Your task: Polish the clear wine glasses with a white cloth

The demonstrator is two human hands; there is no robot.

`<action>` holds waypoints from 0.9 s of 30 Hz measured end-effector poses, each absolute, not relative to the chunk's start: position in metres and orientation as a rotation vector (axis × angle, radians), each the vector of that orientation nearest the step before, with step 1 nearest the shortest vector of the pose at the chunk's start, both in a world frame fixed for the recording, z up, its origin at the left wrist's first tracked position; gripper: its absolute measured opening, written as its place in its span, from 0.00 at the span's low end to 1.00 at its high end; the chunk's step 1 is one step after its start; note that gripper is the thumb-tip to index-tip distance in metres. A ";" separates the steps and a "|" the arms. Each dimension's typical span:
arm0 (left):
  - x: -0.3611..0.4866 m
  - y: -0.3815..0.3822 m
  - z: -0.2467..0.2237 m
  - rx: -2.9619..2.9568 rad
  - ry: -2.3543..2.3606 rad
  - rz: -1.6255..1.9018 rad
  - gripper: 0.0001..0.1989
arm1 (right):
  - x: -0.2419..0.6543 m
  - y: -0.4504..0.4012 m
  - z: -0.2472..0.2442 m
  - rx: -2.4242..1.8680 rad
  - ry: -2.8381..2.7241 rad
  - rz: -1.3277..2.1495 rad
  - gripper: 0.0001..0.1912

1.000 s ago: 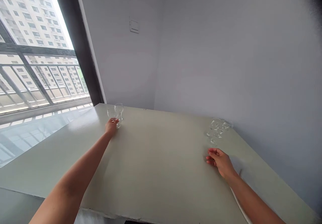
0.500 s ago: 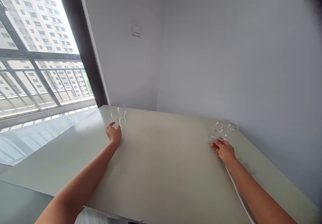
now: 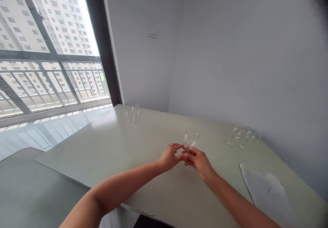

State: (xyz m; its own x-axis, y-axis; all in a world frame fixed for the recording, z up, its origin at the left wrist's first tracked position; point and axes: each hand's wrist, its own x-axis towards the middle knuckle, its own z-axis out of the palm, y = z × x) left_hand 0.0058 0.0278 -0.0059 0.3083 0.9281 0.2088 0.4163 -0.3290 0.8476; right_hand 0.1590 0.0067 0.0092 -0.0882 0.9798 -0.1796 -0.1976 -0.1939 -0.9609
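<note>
**Right hand [image 3: 199,163] pinching wine glass [image 3: 191,140], left hand [image 3: 169,158] against it**

Wine glass: clear, stemmed, bowl up, standing just above the right hand's fingers. Its lower stem and foot are hidden by the fingers, so I can't tell whether the foot touches the table.

Hands: right is narrow, with thumb and fingers closed around the lower glass. Left is also narrow, with its fingertips [image 3: 180,157] meeting the right hand's fingers at the base of the glass. I can't tell whether left is gripping the glass or only touching the right hand. Both forearms come in from the near side and converge over the table top [image 3: 102,152], which is pale green.

Right of the hands and farther out: a glass cluster [image 3: 242,135] near the wall, at least one glass tipped on its side. It's too blurred to count.

Left of the hands, well apart and far out: two stemmed glasses [image 3: 133,116] close together near the table's far corner.

Right of the right forearm, just beside it: a white cloth [image 3: 266,193], lying flat on the table.

Far left of the hands: a window [image 3: 60,43] with a balcony railing and apartment towers beyond it. Straight ahead, a switch plate [image 3: 152,31] sits on the wall.
</note>
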 end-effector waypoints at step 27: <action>-0.243 0.119 -0.028 1.291 2.049 1.288 0.18 | 0.319 0.059 -0.026 -1.419 -0.435 0.966 0.12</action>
State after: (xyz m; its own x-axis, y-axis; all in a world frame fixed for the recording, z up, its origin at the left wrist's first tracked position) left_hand -0.2428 0.1193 -0.0282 -0.4963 0.8576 0.1347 0.4933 0.1509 0.8566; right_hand 0.3186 0.0592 -0.0257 0.5712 0.7703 -0.2835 -0.2986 -0.1267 -0.9459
